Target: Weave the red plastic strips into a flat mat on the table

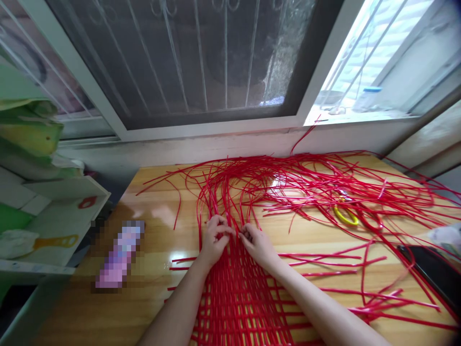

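Note:
A sheet of woven red plastic strips [237,302] lies on the table in front of me, its loose strip ends fanning out at the far end and both sides. My left hand [218,238] is at the far left part of the weave, fingers closed in a pinch on a red strip. Just across from it, my right hand [256,242] pinches at the strips too, thumb and forefinger together. Which single strip each hand grips is hard to make out among the many. Beyond my hands, a tangle of loose red strips [259,168] spreads across the table's back.
Yellow-handled scissors [345,216] lie partly under loose strips at the right. A black phone-like object [434,269] rests near the right edge. A blurred-out purple item [118,257] is on the left. An open white box [82,211] stands beside the table, below a barred window [201,62].

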A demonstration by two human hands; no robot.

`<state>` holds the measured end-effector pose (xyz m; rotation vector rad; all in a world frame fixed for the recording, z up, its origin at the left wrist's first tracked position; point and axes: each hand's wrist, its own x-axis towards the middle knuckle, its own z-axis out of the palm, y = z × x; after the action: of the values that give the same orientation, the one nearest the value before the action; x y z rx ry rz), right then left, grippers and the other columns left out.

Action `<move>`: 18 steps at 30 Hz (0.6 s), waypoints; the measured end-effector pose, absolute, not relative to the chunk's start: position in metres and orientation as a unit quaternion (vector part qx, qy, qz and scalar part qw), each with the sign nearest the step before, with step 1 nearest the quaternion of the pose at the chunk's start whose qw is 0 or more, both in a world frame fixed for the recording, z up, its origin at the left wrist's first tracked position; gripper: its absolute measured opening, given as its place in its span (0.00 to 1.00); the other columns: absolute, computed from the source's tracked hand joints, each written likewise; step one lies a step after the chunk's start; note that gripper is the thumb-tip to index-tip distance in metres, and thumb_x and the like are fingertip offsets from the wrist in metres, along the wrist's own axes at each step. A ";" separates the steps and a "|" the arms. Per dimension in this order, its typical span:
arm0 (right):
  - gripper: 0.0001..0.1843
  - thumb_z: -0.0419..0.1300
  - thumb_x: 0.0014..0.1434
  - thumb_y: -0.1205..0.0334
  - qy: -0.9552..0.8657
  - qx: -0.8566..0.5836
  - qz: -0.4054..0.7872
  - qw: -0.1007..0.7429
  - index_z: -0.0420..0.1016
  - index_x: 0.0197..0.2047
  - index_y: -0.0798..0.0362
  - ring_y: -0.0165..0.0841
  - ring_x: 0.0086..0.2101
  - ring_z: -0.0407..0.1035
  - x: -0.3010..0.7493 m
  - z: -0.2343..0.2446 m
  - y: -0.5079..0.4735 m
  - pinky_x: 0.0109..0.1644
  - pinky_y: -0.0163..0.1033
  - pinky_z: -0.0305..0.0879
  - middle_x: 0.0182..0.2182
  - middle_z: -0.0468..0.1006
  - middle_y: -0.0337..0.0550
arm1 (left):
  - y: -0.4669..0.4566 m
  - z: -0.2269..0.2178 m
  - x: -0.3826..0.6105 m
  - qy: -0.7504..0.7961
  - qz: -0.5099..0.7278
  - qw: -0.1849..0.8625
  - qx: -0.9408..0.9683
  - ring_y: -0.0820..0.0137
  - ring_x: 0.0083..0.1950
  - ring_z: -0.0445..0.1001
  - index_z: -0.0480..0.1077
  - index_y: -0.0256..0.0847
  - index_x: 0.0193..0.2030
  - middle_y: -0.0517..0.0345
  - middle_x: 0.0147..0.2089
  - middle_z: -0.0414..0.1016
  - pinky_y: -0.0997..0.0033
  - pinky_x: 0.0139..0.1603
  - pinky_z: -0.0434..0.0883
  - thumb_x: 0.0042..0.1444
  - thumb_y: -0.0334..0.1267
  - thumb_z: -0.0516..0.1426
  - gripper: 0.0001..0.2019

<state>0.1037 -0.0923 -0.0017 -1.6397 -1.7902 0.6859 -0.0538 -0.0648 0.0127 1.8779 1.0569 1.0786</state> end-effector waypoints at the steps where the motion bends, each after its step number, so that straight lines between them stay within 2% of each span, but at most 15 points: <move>1: 0.04 0.49 0.53 0.64 -0.680 -0.619 0.255 0.298 0.62 0.28 0.52 0.29 0.23 0.61 0.104 -0.002 -0.092 0.27 0.32 0.52 0.21 0.67 0.37 | -0.066 0.014 -0.053 0.398 0.418 0.359 0.733 0.69 0.42 0.64 0.72 0.42 0.26 0.59 0.36 0.61 0.64 0.47 0.61 0.46 0.27 0.52 0.10; 5: 0.03 0.50 0.49 0.69 -0.709 -0.603 0.233 0.281 0.62 0.27 0.53 0.29 0.23 0.60 0.105 -0.003 -0.094 0.27 0.32 0.51 0.21 0.67 0.37 | -0.068 0.015 -0.050 0.392 0.417 0.310 0.759 0.66 0.49 0.61 0.73 0.44 0.30 0.56 0.45 0.60 0.63 0.51 0.61 0.47 0.27 0.53 0.10; 7: 0.03 0.50 0.50 0.69 -0.720 -0.587 0.236 0.285 0.63 0.28 0.53 0.29 0.23 0.60 0.105 -0.003 -0.096 0.27 0.32 0.52 0.22 0.67 0.37 | -0.066 0.014 -0.049 0.410 0.416 0.274 0.764 0.66 0.49 0.61 0.72 0.43 0.32 0.55 0.45 0.59 0.62 0.50 0.61 0.48 0.28 0.53 0.09; 11: 0.04 0.51 0.52 0.68 -0.739 -0.563 0.236 0.284 0.64 0.32 0.53 0.29 0.24 0.61 0.107 0.001 -0.100 0.28 0.32 0.55 0.23 0.67 0.38 | -0.062 0.014 -0.052 0.409 0.388 0.291 0.773 0.70 0.43 0.64 0.67 0.40 0.38 0.54 0.42 0.61 0.66 0.46 0.64 0.50 0.27 0.51 0.09; 14: 0.09 0.51 0.51 0.69 -0.751 -0.552 0.232 0.280 0.64 0.38 0.53 0.30 0.26 0.62 0.107 0.007 -0.102 0.29 0.33 0.57 0.24 0.67 0.38 | -0.060 0.016 -0.056 0.390 0.351 0.328 0.786 0.72 0.38 0.64 0.62 0.40 0.40 0.56 0.39 0.62 0.71 0.40 0.65 0.49 0.24 0.49 0.12; 18: 0.14 0.52 0.51 0.69 -0.777 -0.522 0.210 0.282 0.62 0.43 0.53 0.34 0.34 0.64 0.106 0.015 -0.104 0.38 0.37 0.60 0.33 0.70 0.44 | -0.058 0.019 -0.059 0.399 0.328 0.334 0.788 0.73 0.35 0.63 0.58 0.41 0.39 0.59 0.36 0.61 0.73 0.37 0.64 0.45 0.22 0.48 0.15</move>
<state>0.1060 -0.1043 0.0145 -1.3988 -2.0817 0.5613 -0.0592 -0.0580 0.0188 2.0562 1.0423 0.8573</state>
